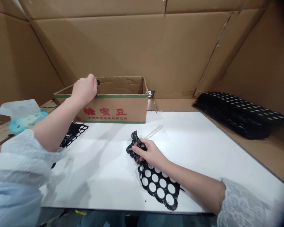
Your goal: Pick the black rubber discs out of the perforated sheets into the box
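A bunched black perforated sheet (132,150) is pinched between the thumb and fingers of the right hand (151,154), above the counter's (104,176) middle. The left hand (85,88) is held curled over the rim of a cardboard box (113,107); a small black piece (98,82) is seen at its fingertips, but whether it is gripped cannot be told. A flat holed strip (156,186) is spread under the right forearm, toward the near edge; whether it is joined to the bunched part is unclear. A clear plastic stick (156,131) is laid just beyond the right hand. The box is placed at the far edge, left of centre; more black mesh (77,130) is partly hidden by the left forearm. Stacked black sheets (241,113) are set beyond the right edge.
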### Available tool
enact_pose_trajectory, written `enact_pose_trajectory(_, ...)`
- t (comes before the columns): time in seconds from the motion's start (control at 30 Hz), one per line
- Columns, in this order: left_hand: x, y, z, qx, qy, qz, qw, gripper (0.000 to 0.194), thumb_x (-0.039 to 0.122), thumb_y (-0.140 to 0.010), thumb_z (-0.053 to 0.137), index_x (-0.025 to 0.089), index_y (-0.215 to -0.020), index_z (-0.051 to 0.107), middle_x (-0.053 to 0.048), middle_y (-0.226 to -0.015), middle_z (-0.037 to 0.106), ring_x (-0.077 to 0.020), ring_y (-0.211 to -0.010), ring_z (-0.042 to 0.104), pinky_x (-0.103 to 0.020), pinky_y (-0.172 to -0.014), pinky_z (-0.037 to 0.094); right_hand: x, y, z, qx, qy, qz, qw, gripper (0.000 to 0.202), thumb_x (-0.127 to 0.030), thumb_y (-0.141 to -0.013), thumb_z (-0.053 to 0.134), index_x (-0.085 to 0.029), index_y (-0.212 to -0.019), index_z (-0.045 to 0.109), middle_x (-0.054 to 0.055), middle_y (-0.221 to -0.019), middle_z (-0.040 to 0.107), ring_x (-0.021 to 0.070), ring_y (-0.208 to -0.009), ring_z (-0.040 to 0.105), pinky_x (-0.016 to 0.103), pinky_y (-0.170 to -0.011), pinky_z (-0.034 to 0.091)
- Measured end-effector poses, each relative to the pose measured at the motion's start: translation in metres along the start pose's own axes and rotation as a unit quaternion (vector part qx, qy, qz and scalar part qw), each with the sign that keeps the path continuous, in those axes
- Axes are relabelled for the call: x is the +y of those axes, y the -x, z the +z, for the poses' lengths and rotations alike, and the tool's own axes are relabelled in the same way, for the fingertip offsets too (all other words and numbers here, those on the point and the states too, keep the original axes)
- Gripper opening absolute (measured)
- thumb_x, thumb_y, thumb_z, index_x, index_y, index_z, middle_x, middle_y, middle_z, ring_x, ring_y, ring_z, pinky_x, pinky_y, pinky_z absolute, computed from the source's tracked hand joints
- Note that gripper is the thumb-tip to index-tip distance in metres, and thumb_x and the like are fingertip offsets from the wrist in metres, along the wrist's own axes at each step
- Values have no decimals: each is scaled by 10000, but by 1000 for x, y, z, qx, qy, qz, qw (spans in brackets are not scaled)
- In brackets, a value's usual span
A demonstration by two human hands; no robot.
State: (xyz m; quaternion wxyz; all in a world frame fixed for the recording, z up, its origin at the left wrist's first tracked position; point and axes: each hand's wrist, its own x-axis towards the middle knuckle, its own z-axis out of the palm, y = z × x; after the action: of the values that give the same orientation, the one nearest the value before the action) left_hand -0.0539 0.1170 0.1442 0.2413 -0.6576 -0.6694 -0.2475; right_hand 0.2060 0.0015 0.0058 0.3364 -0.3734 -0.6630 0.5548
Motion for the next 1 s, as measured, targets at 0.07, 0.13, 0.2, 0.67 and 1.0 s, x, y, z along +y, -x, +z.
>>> enact_pose_trajectory(0.07, -5, -15, 6, -44, -1, 17, 999, 619, 497, -848, 216, -31, -927, 530, -108, -870, 609, -243, -905, 539, -395, -794, 383, -1, 0, 0, -16, 22, -40, 999, 224, -379, -750, 484, -157, -729, 506, -9, -661, 483, 91, -552, 472, 223, -522, 386)
enact_pose_trajectory(0.13, -8, -24, 11, -83, 4, 28, 996, 635, 533, -817, 259, -19, -841, 572, -63, -783, 630, -207, -869, 553, -335, -788, 398, -2, 0, -1, -20, 39, -82, 996, 191, -335, -763, 475, -154, -720, 519, -2, -685, 510, 105, -635, 481, 230, -598, 390)
enact_pose_trajectory(0.2, -7, -27, 12, -89, 8, 32, 995, 624, 528, -814, 273, -13, -818, 585, -54, -776, 635, -199, -875, 552, -323, -800, 393, -3, 0, -1, -13, 44, -100, 994, 172, -313, -774, 461, -155, -736, 520, 0, -702, 521, 109, -670, 477, 235, -636, 383)
enact_pose_trajectory(0.67, 91, 159, -6, -282, 287, 206, 892, 342, 369, -849, 325, 206, -1131, 431, -49, -1052, 568, -173, -901, 541, -277, -758, 424, -8, 1, -1, -2, -1, -115, 993, 191, -313, -757, 500, -154, -861, 513, 18, -816, 537, 125, -760, 502, 249, -701, 401)
enact_pose_trajectory(1.0, 99, 175, 5, -199, 338, 124, 912, 322, 343, -852, 335, 245, -1094, 523, -39, -870, 498, -145, -796, 494, -255, -714, 401, -3, -1, 3, -53, -109, -36, 992, 161, -203, -755, 446, -169, -905, 494, 10, -811, 557, 124, -734, 563, 268, -688, 439)
